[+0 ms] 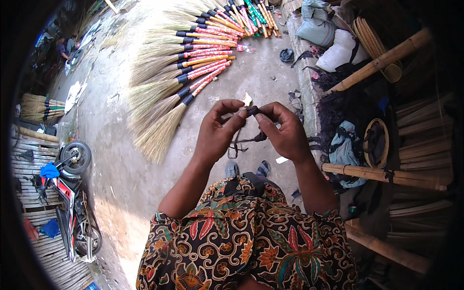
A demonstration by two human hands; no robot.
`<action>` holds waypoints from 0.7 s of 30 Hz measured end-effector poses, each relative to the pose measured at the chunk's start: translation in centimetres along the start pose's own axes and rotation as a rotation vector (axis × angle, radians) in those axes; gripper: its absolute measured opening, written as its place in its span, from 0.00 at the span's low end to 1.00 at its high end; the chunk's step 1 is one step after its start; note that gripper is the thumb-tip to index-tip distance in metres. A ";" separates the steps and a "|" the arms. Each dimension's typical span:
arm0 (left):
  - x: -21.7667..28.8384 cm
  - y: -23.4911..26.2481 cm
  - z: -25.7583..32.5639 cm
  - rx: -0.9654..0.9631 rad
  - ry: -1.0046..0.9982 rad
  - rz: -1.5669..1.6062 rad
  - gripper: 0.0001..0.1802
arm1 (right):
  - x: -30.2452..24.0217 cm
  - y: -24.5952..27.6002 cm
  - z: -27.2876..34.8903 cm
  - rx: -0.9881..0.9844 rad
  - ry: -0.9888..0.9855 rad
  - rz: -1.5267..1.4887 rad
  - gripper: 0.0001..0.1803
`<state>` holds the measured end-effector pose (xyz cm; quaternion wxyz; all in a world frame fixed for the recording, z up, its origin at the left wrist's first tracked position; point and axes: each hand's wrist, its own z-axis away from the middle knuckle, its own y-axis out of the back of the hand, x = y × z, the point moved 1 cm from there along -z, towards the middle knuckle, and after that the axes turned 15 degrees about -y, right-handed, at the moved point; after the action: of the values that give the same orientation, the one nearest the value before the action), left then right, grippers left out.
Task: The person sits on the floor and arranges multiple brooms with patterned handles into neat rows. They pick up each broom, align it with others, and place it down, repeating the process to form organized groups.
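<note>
In front of my chest, my left hand [217, 128] and my right hand [286, 131] pinch a dark, narrow strip [252, 111] between thumbs and fingers. A short bunched part of it shows between the fingertips. Thin loose ends hang below, between my two hands; whether it is cloth or rubber cannot be told. Beyond my hands, grass brooms [169, 96] lie on the concrete ground in a curved fan. Their bristles point left, and the handles are wrapped in red-and-white, orange or green with black bindings.
A red-and-black motorcycle [72, 208] stands at the left beside bamboo slats [38, 164]. On the right are sacks [340, 50], bamboo poles [382, 60], a round basket [376, 141] and a heap of black strips [338, 99]. Another person [64, 49] is far left.
</note>
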<state>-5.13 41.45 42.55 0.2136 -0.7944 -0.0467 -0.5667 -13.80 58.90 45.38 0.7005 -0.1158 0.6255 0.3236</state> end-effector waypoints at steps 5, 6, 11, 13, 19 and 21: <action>0.6 -0.2 0.6 -0.100 -0.134 -0.304 0.12 | -0.9 -0.5 0.6 0.032 0.029 0.069 0.07; 0.6 -0.3 0.7 -0.068 -0.089 -0.259 0.12 | -1.2 -0.5 0.7 0.024 0.048 0.100 0.08; 1.5 -0.4 0.8 -0.043 -0.086 -0.267 0.11 | -2.8 -0.2 1.5 0.038 0.122 0.305 0.09; 1.9 -0.5 0.8 -0.057 -0.141 -0.330 0.11 | -3.1 -0.1 1.5 0.047 0.179 0.384 0.09; 2.9 -0.8 1.0 -0.107 -0.235 -0.466 0.08 | -4.2 1.0 1.7 -0.046 0.207 0.440 0.10; 2.9 -0.8 0.9 -0.106 -0.171 -0.353 0.07 | -4.7 1.3 1.9 -0.080 0.213 0.423 0.10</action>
<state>-3.61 42.03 45.20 0.0641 -0.8292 -0.1732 -0.5276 -13.10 59.50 50.51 0.5421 -0.0432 0.6929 0.4735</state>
